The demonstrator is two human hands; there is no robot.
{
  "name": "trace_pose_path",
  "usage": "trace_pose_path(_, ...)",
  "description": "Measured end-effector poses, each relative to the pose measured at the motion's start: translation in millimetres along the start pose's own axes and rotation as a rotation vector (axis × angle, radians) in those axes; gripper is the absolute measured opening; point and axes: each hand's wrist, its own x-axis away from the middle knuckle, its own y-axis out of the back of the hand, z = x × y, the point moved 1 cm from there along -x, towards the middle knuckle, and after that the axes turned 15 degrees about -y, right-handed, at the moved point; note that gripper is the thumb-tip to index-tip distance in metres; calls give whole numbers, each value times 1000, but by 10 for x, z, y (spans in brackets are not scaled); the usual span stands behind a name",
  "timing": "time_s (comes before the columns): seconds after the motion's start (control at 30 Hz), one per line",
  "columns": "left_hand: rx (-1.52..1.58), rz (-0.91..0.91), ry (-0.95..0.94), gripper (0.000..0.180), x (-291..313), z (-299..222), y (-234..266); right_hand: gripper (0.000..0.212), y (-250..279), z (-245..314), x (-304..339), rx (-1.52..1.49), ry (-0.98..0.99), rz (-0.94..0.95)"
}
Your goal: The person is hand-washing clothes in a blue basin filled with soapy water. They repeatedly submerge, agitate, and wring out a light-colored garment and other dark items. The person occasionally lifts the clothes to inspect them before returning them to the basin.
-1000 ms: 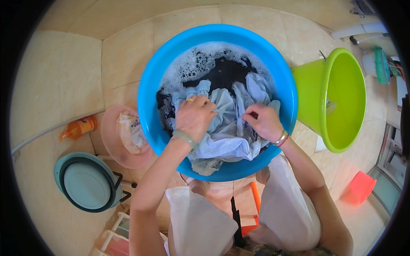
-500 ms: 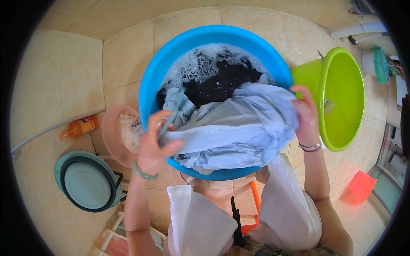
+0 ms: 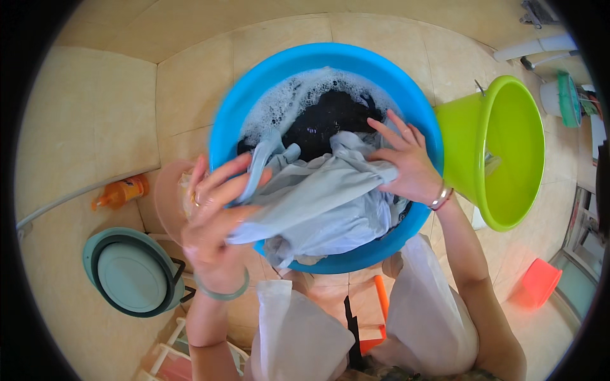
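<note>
Cloth (image 3: 311, 197), pale blue-grey and wet, reaches me through the head view strung across the lower half of the blue tub (image 3: 223, 127), its left end drawn out past the rim. Half a second ago I had it spread broad and fairly flat over the tub; now it has narrowed into a slanting, creased band, running down from the tub's right side to its lower left. My right hand (image 3: 413, 168) has come in from beyond the tub's right rim to just inside it. Its fingers are splayed and clear of any grasp, with the palm and thumb against the cloth's right end. My left hand (image 3: 219, 228) has moved farther out past the tub's left edge, overlapping the pink basin (image 3: 166, 197). It is blurred on my feed, fingers spread around the cloth's left end, and I cannot tell whether it grips.

As for its looks, I see long folds along the band, a loose strip lifting by the left fingers, and whiter, bunched folds toward the tub's near rim. Dark laundry (image 3: 327, 120) and white foam (image 3: 273, 105) fill the tub's far half.
</note>
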Motion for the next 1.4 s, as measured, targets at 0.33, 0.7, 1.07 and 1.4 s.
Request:
trace_pose_path(0.33,1774,-569,929,70,310,864,-1354,59,-201,889,-152,-841,66,-40)
trace_pose_path(0.7,1766,-808,670,43,630,838,-2336,13,-865,940,-354,-394,208,-257)
trace_pose_path(1.07,893,-326,714,26,612,829,-2046,12,-858,1130,85,-417,75,-132)
trace_pose_path(1.4,1262,-750,1371,34,455,627,-2145,25,-1265,480,-517,-231,-182,-217)
